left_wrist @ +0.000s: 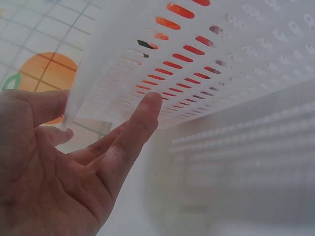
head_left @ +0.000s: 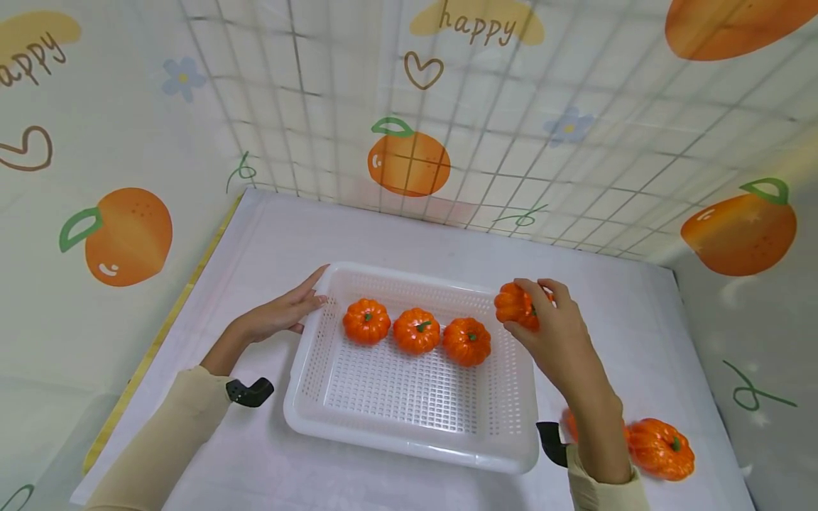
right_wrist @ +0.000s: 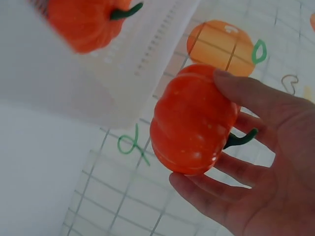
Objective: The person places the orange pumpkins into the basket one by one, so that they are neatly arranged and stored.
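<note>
A white perforated basket (head_left: pixel 409 443) sits on the white table with three small orange pumpkins (head_left: pixel 416 330) in a row along its far side. My right hand (head_left: pixel 554 333) grips a fourth pumpkin (head_left: pixel 515 305) (right_wrist: pixel 192 120) above the basket's far right corner, fingers curled round it. My left hand (head_left: pixel 284 312) (left_wrist: pixel 74 162) rests with straight fingers against the basket's left wall (left_wrist: pixel 162 73).
Another orange pumpkin (head_left: pixel 661 447) lies on the table by my right forearm, with a second partly hidden behind the wrist. A wire grid (head_left: pixel 511 142) and printed backdrop close the far side. A yellow strip (head_left: pixel 160 333) marks the table's left edge.
</note>
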Action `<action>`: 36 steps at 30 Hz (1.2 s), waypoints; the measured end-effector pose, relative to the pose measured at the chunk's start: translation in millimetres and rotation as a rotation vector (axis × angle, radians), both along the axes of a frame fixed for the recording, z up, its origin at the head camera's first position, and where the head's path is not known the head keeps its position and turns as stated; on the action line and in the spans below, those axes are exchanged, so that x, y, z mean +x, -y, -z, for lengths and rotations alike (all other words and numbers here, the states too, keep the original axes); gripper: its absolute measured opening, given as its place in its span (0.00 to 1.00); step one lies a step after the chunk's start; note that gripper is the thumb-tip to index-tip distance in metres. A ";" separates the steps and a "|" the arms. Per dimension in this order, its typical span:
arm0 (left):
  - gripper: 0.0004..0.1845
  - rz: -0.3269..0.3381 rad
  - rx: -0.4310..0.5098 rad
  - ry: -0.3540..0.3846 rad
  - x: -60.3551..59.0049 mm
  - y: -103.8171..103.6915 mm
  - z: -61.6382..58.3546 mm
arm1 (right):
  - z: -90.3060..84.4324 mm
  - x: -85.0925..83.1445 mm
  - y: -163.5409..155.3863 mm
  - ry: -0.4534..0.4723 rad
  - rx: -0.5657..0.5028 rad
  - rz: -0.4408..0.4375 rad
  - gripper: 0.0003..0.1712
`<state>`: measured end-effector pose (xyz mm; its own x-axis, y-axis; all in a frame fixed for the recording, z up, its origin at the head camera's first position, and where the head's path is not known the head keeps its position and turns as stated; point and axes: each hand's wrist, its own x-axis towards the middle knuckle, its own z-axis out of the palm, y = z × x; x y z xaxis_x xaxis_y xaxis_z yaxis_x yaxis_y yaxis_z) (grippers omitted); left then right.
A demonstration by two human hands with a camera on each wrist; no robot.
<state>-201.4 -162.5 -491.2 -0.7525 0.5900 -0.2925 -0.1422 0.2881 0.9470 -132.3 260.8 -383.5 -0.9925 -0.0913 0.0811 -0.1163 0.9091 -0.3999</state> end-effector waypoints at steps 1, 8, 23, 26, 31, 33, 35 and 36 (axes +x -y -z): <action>0.37 0.000 0.001 -0.001 0.0 0.0 0.5 | 0.7 -0.7 2.4 -0.013 0.001 -0.015 0.34; 0.36 0.004 0.017 -0.003 -0.4 0.3 1.9 | 4.7 -4.7 23.9 -0.008 -0.008 -0.087 0.35; 0.36 0.013 0.033 0.003 -1.0 0.5 0.0 | 10.3 -5.9 64.6 0.032 0.005 -0.206 0.38; 0.36 0.021 0.049 0.007 -2.0 0.5 0.8 | 11.7 -5.8 70.9 0.028 0.016 -0.230 0.38; 0.35 0.025 0.057 0.008 -2.8 0.6 1.1 | 13.7 -5.8 79.2 0.008 0.023 -0.275 0.37; 0.36 0.024 0.056 0.008 -2.5 0.8 1.1 | 14.6 -5.6 82.1 0.012 0.027 -0.286 0.37; 0.36 0.025 0.054 0.004 -2.4 1.1 1.3 | 15.4 -5.7 84.9 0.024 0.030 -0.294 0.39; 0.36 0.024 0.055 0.006 -2.1 1.0 1.1 | 15.5 -5.7 86.5 0.031 0.032 -0.297 0.40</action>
<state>-203.5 -163.5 -492.2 -0.7365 0.6228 -0.2640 -0.1420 0.2393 0.9605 -138.0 174.3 -399.0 -0.9237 -0.3805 0.0437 -0.3677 0.8490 -0.3794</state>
